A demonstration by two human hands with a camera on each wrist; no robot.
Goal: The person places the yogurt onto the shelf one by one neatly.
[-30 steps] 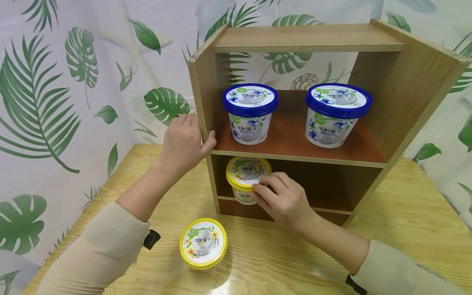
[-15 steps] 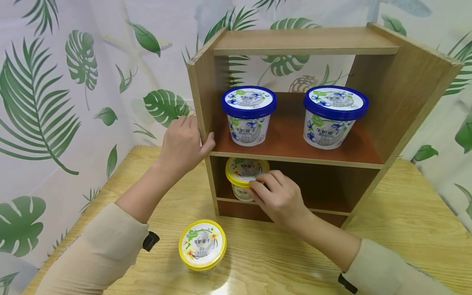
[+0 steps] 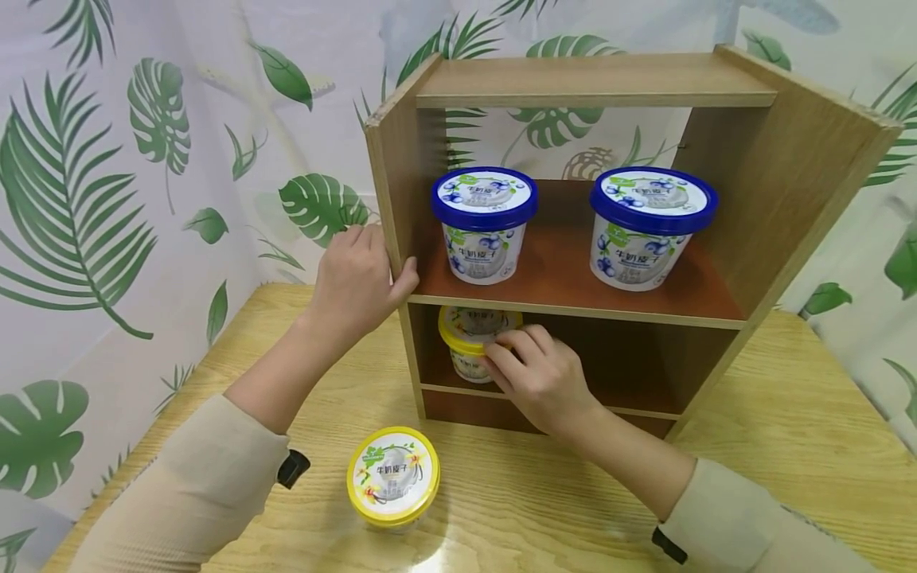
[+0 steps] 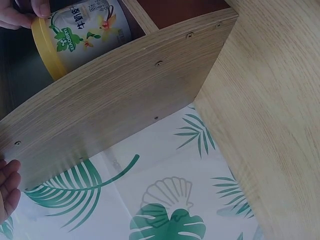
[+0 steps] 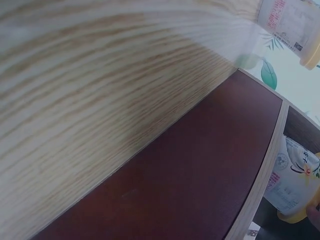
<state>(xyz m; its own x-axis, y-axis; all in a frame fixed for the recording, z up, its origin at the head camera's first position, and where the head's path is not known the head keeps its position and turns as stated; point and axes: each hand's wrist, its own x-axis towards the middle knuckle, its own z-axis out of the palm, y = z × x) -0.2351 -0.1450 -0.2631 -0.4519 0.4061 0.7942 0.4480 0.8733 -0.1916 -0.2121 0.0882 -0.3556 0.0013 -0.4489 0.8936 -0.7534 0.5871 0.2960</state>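
Observation:
In the head view my right hand pinches the lid rim of a yellow-lidded ice cream tub at the left of the lower compartment. The tub is upright, partly beneath the middle shelf, which hides the back of its lid. The same tub fills the upper left of the left wrist view, right-hand fingers at its yellow lid. My left hand holds the left side panel of a small wooden shelf unit, thumb over its front edge. A second yellow-lidded tub stands on the table in front of the unit.
Two blue-lidded tubs stand apart on the upper shelf, the other blue-lidded tub to the right. The unit stands on a wood-grain table. Behind rises a leaf-patterned wall.
My right hand has pushed the yellow-lidded tub a little deeper into the lower compartment, so more of its lid is under the middle shelf. My left hand has stayed on the side panel.

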